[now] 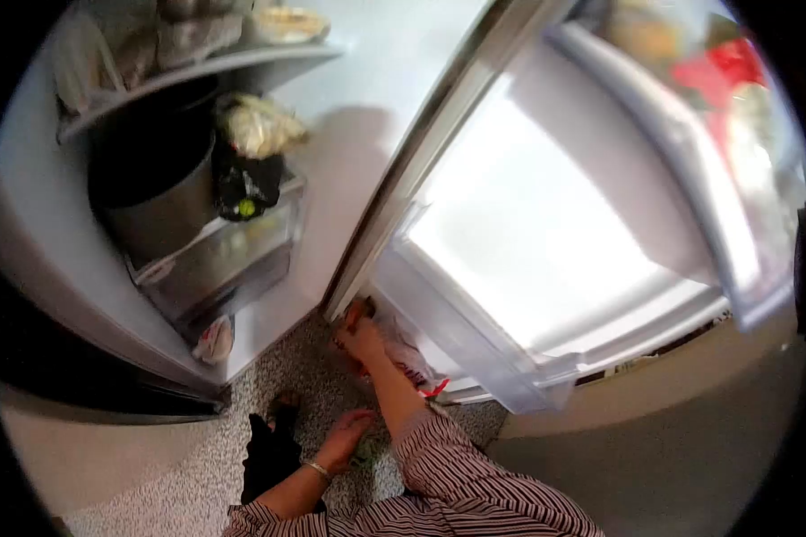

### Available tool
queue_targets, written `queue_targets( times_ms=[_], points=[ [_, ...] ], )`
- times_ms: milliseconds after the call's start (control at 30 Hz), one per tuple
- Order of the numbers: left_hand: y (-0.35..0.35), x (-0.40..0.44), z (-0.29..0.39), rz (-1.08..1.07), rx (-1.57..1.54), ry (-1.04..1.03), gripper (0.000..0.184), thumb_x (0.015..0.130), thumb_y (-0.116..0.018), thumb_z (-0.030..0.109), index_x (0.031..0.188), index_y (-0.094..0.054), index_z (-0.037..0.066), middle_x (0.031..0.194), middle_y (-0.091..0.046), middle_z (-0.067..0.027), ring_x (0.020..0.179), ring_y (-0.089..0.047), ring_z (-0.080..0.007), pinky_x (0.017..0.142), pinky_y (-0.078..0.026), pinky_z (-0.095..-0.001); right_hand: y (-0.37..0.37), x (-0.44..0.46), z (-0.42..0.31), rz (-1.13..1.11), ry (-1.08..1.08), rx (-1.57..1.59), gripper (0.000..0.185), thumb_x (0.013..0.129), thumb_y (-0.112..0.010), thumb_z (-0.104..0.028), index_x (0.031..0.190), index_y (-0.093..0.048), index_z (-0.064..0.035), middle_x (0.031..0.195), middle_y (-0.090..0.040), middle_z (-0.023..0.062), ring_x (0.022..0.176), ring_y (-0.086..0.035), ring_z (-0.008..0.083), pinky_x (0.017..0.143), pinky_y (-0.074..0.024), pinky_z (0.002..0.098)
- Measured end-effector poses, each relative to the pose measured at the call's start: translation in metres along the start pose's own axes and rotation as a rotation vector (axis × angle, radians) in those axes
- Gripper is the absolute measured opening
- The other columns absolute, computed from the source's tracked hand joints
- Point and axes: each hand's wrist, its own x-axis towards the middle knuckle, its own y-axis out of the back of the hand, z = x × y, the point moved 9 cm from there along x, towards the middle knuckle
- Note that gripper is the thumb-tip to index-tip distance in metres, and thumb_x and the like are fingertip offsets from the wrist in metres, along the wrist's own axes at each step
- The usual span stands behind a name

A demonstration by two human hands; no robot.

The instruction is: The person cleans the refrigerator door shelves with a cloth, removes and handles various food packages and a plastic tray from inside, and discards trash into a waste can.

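Observation:
Low in the open fridge door, my right hand [361,339] reaches to the bottom bin by a plastic bag [407,353] with a red edge. Its fingers are blurred and partly hidden, so its grip cannot be made out. My left hand [347,438], with a bangle at the wrist, hangs above the speckled floor [179,465], its fingers stretched out. Nothing shows in it.
On the left, the fridge holds a large dark pot [157,188], a black bag [246,183] and a clear drawer [233,268]. A small packet [215,340] lies below. The door's upper shelf [663,134] carries bagged items.

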Motion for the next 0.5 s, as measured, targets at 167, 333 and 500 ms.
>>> queue_targets(
  times_ms=[167,333,500],
  points=[
    [0.035,0.021,-0.037,0.065,-0.41,0.071,0.04,0.099,-0.058,0.028,0.131,-0.053,0.006,0.126,-0.056,-0.0096,0.119,-0.053,-0.0262,0.096,-0.047,-0.041,0.035,-0.147,-0.01,0.131,0.406,0.014,0.059,0.09,-0.065,-0.043,0.127,-0.054,0.0017,0.124,-0.06,0.023,0.112,-0.06,0.0393,0.094,-0.0473,0.045],
    [0.028,-0.015,0.001,0.103,-0.615,-0.307,0.041,0.098,-0.06,0.023,0.135,-0.049,0.01,0.121,-0.057,-0.0106,0.107,-0.059,-0.0265,0.088,-0.052,-0.0427,0.023,-0.283,-0.005,-0.191,0.19,0.135,0.056,0.093,-0.064,-0.038,0.131,-0.051,0.0019,0.123,-0.059,0.0179,0.11,-0.06,0.0312,0.091,-0.0491,0.0401],
    [-0.042,-0.1,0.054,-0.051,-0.105,-0.485,0.047,0.098,-0.06,0.023,0.14,-0.043,0.009,0.128,-0.052,-0.0125,0.115,-0.055,-0.0282,0.094,-0.049,-0.042,0.007,-0.31,0.022,-0.297,0.185,0.877,0.04,0.094,-0.063,-0.019,0.127,-0.051,-0.0011,0.113,-0.06,0.0114,0.094,-0.059,0.0172,0.08,-0.05,0.034]
  ],
)
